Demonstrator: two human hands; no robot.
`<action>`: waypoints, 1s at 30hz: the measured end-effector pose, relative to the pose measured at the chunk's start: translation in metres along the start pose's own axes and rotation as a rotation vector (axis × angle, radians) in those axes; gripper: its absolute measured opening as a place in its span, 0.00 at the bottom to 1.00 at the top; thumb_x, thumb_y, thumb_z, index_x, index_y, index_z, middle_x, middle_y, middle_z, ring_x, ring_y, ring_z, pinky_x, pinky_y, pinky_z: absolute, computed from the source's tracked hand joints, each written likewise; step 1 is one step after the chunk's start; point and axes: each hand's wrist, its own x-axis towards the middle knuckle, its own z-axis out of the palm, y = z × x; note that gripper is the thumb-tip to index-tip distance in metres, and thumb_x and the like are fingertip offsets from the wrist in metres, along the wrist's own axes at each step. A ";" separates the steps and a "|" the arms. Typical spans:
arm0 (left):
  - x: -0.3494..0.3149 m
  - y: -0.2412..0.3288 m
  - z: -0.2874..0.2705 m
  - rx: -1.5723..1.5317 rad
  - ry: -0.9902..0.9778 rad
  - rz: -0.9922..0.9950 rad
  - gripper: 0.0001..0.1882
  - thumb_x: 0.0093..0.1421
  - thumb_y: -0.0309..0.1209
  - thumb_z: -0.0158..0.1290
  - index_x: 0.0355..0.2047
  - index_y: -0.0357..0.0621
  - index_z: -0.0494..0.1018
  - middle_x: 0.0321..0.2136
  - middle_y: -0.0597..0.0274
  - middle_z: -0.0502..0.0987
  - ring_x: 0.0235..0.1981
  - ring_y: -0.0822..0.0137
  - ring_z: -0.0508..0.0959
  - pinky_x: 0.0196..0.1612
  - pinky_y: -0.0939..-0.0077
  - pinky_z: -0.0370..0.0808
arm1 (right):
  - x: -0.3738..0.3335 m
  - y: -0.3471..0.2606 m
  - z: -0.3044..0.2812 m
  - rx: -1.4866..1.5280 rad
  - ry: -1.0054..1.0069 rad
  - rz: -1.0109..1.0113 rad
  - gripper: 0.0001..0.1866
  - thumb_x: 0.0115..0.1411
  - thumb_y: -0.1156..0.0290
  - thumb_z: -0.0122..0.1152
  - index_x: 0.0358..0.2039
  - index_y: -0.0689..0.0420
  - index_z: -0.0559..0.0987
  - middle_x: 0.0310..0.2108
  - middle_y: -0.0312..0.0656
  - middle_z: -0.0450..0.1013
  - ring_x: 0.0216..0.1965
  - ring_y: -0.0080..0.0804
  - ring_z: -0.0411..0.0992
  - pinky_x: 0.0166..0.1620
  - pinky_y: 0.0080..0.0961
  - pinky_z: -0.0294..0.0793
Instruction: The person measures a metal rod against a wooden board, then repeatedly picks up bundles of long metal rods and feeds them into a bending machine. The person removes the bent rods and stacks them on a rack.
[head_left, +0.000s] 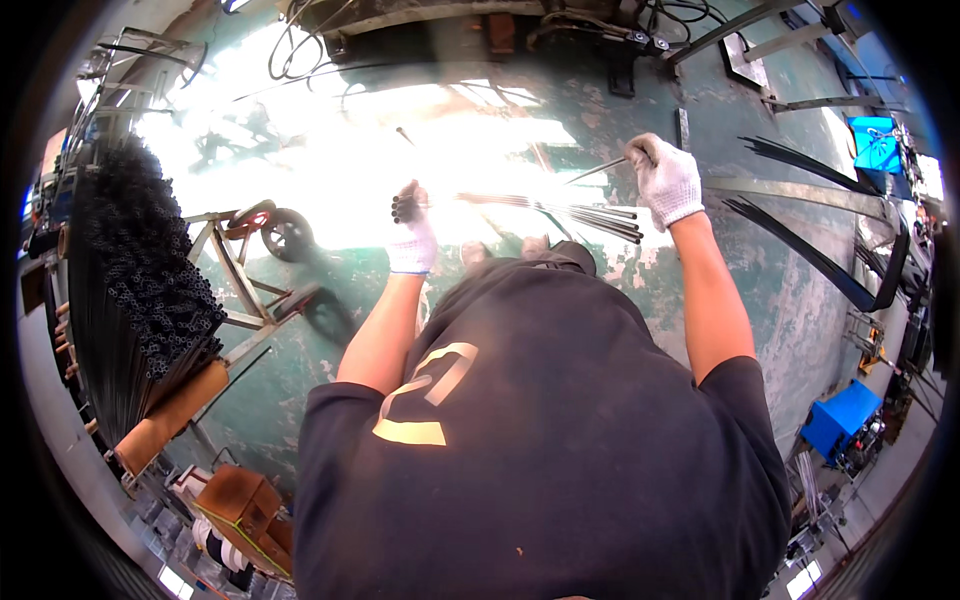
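A bundle of several thin metal tubes (590,215) runs crosswise in front of me, its middle washed out by glare. My left hand (412,240), in a white knit glove, is closed around the bundle's left end, where dark open tube ends poke out past the fingers. Above the bundle's right end, my right hand (664,183), gloved in the same way, has its fingers closed on a single thin metal rod (597,171). That rod slants down and left from the fingers until the glare swallows it. The bundle's right ends sit just left of my right wrist, apart from it.
To the left lies a tall stack of black tubes (150,265), near a wheeled metal frame (235,265). Long dark bars (800,250) rest by a stand at right. A blue bin (840,420) and a brown box (240,510) stand lower down. Machinery (430,15) lines the far side.
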 end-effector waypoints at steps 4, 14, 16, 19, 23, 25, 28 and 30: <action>-0.002 0.020 -0.007 -0.058 -0.001 -0.065 0.16 0.73 0.37 0.56 0.52 0.38 0.79 0.47 0.55 0.83 0.50 0.64 0.81 0.57 0.67 0.77 | 0.019 0.020 -0.008 -0.005 0.223 0.091 0.05 0.63 0.68 0.67 0.34 0.54 0.84 0.30 0.49 0.82 0.34 0.49 0.82 0.39 0.38 0.81; -0.011 0.014 -0.006 -0.046 0.004 -0.045 0.18 0.75 0.38 0.53 0.54 0.37 0.78 0.50 0.53 0.83 0.51 0.61 0.82 0.58 0.67 0.77 | 0.031 0.020 -0.028 -0.087 0.357 0.177 0.15 0.62 0.56 0.71 0.33 0.56 0.86 0.29 0.49 0.82 0.32 0.48 0.83 0.39 0.35 0.81; -0.009 0.015 -0.006 0.002 -0.009 -0.021 0.17 0.75 0.38 0.53 0.54 0.37 0.78 0.50 0.53 0.83 0.52 0.61 0.82 0.58 0.67 0.77 | 0.035 0.003 -0.023 -0.117 0.311 0.122 0.17 0.63 0.54 0.70 0.31 0.57 0.85 0.28 0.49 0.82 0.31 0.47 0.83 0.38 0.35 0.82; -0.008 0.020 -0.008 0.003 -0.013 -0.044 0.17 0.74 0.36 0.54 0.55 0.37 0.77 0.50 0.53 0.83 0.52 0.61 0.82 0.58 0.68 0.77 | 0.048 -0.021 -0.004 0.001 0.180 0.093 0.18 0.63 0.52 0.70 0.32 0.56 0.85 0.26 0.49 0.82 0.30 0.46 0.83 0.36 0.36 0.82; -0.008 0.018 -0.005 -0.060 0.002 -0.053 0.17 0.74 0.35 0.54 0.55 0.36 0.77 0.50 0.52 0.83 0.53 0.61 0.81 0.59 0.67 0.76 | 0.063 -0.045 0.035 0.047 0.007 -0.092 0.17 0.63 0.52 0.69 0.31 0.54 0.84 0.25 0.47 0.82 0.29 0.47 0.83 0.35 0.39 0.82; -0.008 0.017 -0.005 -0.093 0.005 -0.058 0.17 0.74 0.35 0.54 0.55 0.36 0.77 0.50 0.51 0.83 0.53 0.61 0.81 0.59 0.67 0.76 | 0.065 -0.060 0.061 0.056 -0.049 -0.164 0.17 0.63 0.51 0.68 0.31 0.54 0.84 0.25 0.48 0.81 0.30 0.50 0.82 0.36 0.43 0.81; -0.010 0.016 -0.005 -0.125 0.001 -0.071 0.17 0.74 0.34 0.54 0.56 0.35 0.76 0.50 0.50 0.83 0.53 0.61 0.81 0.59 0.67 0.76 | 0.062 -0.095 0.086 0.087 -0.168 -0.237 0.18 0.62 0.50 0.66 0.31 0.53 0.83 0.27 0.51 0.80 0.33 0.54 0.81 0.38 0.48 0.79; -0.010 0.011 -0.004 -0.121 -0.004 -0.045 0.16 0.74 0.33 0.55 0.56 0.36 0.77 0.50 0.50 0.83 0.53 0.61 0.81 0.59 0.66 0.76 | 0.056 -0.115 0.103 0.204 -0.240 -0.248 0.17 0.62 0.51 0.67 0.32 0.54 0.83 0.29 0.52 0.80 0.34 0.56 0.80 0.40 0.48 0.79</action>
